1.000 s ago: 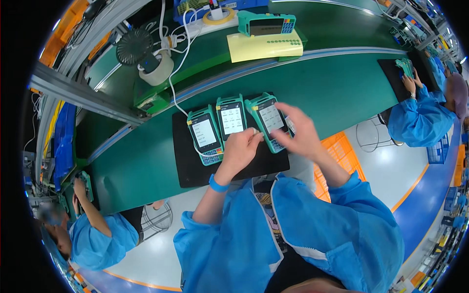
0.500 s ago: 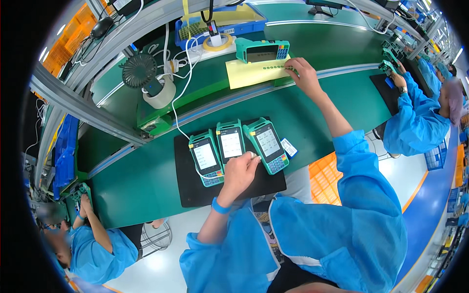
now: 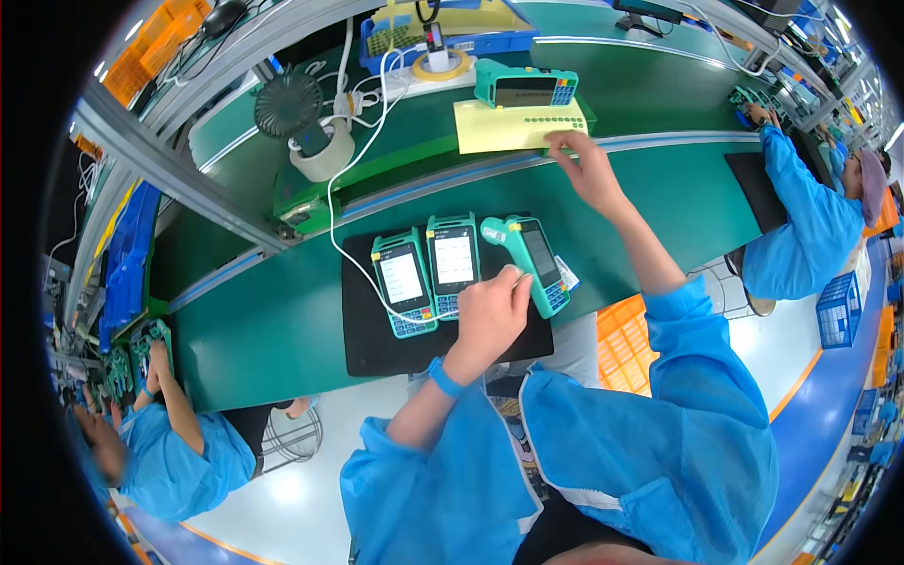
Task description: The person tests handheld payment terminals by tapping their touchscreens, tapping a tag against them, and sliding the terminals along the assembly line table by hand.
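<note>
Three green handheld payment terminals stand in a row on a black mat [image 3: 363,348]. The left terminal [image 3: 403,282] and middle terminal [image 3: 454,259] lie face up with lit screens. The right terminal [image 3: 541,254] is tilted, its left side and rounded top end showing. My left hand [image 3: 492,315] is closed at its lower left edge, pinching the end of a white cable [image 3: 331,212]; the plug is hidden. Just off the front edge of a yellow sheet [image 3: 485,132] with small green stickers, my right hand [image 3: 589,174] has its fingers bent together; anything between them is too small to make out.
Behind the sheet rests another terminal [image 3: 525,87]. A small fan [image 3: 290,104] stands in a white roll [image 3: 325,155] near a metal frame post [image 3: 179,169]. A blue-and-white card [image 3: 567,273] lies beside the right terminal. Co-workers sit at both sides.
My right hand has drawn back from the stickers toward the sheet's front edge. The right terminal has been tipped onto its side, and my left hand has moved closer against it.
</note>
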`<state>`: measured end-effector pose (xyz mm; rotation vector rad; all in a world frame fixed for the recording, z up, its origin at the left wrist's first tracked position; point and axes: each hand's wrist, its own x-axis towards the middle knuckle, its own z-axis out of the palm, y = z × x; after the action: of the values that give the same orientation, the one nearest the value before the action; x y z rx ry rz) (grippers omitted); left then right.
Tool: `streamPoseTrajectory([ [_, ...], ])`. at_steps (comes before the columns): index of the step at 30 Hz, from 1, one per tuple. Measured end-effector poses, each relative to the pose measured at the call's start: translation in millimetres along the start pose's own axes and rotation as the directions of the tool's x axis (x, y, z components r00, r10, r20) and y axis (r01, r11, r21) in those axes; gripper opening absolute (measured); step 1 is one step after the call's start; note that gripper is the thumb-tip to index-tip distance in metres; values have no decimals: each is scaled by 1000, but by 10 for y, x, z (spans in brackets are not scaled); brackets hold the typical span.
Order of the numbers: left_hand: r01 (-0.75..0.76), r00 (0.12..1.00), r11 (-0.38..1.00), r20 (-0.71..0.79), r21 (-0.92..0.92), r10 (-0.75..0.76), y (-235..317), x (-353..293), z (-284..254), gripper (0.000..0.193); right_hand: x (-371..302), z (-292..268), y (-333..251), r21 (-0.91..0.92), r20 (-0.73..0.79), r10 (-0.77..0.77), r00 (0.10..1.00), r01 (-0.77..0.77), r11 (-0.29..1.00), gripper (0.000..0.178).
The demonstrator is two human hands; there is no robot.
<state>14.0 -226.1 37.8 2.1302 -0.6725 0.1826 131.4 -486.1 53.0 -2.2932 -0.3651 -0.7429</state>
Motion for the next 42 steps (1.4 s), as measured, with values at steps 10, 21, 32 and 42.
streamPoseTrajectory([
  [10, -19, 999, 990, 34, 137, 14, 180, 189, 65, 24, -59, 176, -668, 188, 612, 10, 791, -158, 970, 22],
  [21, 14, 999, 996, 47, 86, -18, 121, 143, 25, 19, -209, 241, -1086, -80, 406, 139, 903, -116, 990, 30],
  [32, 139, 971, 981, 213, -138, -108, -369, -169, -265, 24, -1477, 347, -1223, 97, 183, 128, 975, -147, 984, 92],
  [42, 307, 817, 951, -505, -32, -280, -1008, -632, -1419, 31, -1468, 517, -1142, -26, 67, 77, 995, -75, 997, 96],
])
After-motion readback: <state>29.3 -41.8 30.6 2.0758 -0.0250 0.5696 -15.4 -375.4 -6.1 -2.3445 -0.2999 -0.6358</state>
